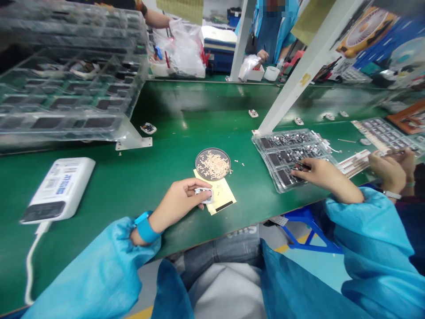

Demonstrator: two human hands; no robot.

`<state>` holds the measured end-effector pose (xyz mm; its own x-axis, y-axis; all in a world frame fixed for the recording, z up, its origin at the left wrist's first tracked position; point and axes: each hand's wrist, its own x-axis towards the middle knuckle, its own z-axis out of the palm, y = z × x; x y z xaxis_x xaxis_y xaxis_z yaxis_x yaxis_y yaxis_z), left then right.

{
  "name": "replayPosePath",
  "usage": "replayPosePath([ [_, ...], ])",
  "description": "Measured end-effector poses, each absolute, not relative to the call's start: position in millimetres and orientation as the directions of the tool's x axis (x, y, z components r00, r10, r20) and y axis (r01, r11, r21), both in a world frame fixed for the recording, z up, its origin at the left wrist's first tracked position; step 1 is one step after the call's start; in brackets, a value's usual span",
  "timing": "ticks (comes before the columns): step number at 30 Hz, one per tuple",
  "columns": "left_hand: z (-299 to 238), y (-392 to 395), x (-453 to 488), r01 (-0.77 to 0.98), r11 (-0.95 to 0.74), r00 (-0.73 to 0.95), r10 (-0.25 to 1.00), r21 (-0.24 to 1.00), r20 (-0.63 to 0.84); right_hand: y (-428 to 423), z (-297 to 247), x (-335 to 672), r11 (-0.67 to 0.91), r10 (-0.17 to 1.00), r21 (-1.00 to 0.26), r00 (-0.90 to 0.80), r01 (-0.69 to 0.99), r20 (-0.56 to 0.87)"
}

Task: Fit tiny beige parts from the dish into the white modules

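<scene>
Head view — left fingers (195,182) pinching white casing (209,200), right fingers (299,174) grasping dark tool (303,165) over tray (283,188), power bank label (55,184) blurred

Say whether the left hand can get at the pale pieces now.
Likely yes: the left hand is close to the round dish, and the pale pieces lie uncovered in it, with nothing apparent in between. It holds a small white part, though, so may need freeing first.

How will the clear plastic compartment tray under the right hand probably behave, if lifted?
The clear plastic tray might flex, since it looks thin. The small dark-and-silver parts inside may slide or spill, because they seem loosely piled.
</scene>
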<state>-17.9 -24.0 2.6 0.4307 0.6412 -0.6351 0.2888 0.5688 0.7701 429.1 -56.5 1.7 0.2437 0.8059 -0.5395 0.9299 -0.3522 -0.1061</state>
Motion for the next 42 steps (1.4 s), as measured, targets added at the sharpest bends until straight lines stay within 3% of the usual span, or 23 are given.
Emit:
replayPosePath([
  [3, 3.0, -24.2, -18.7, 0.284, 0.578, 0.435, 0.634, 0.765, -0.640, -50.8, 2.0, 429.4, -0.321, 0.798, -0.040, 0.248, 0.946, -0.549],
  [8, 6.3, -24.8, -18.4, 0.275, 0.585, 0.438, 0.631, 0.763, -0.641, -48.6, 6.8, 431.5, -0.375, 0.778, -0.105, 0.251, 0.921, -0.575],
  [12, 9.1, -24.9, -15.4, 0.270, 0.589, 0.433, 0.632, 0.762, -0.642, -46.3, 17.8, 424.9, -0.401, 0.865, -0.249, 0.275, 0.881, -0.419],
  [16, 10.0, -25.2, -12.3, 0.221, 0.602, 0.445, 0.638, 0.767, -0.629, -33.9, 24.7, 393.7, -0.364, 0.930, -0.506, 0.270, 0.782, -0.251],
  [23, 5.4, -23.0, -12.1, 0.143, 0.590, 0.370, 0.713, 0.795, -0.596, 1.6, 23.9, 295.3, -0.169, 0.965, -0.802, -0.071, 0.573, -0.254],
  [27, 5.5, -16.6, -13.2, 0.083, 0.581, 0.233, 0.779, 0.810, -0.582, 15.4, 25.6, 243.2, -0.203, 0.941, -0.898, -0.175, 0.391, -0.289],
  [36, -2.1, -14.8, -19.9, -0.104, 0.472, 0.175, 0.875, 0.875, -0.451, -12.6, -6.8, 182.5, -0.478, 0.859, -0.879, -0.217, -0.011, -0.464],
  [42, -0.5, -26.6, -10.1, -0.043, 0.351, 0.192, 0.922, 0.935, -0.337, -20.0, -18.1, 174.4, -0.574, 0.818, -0.799, -0.176, -0.182, -0.547],
])
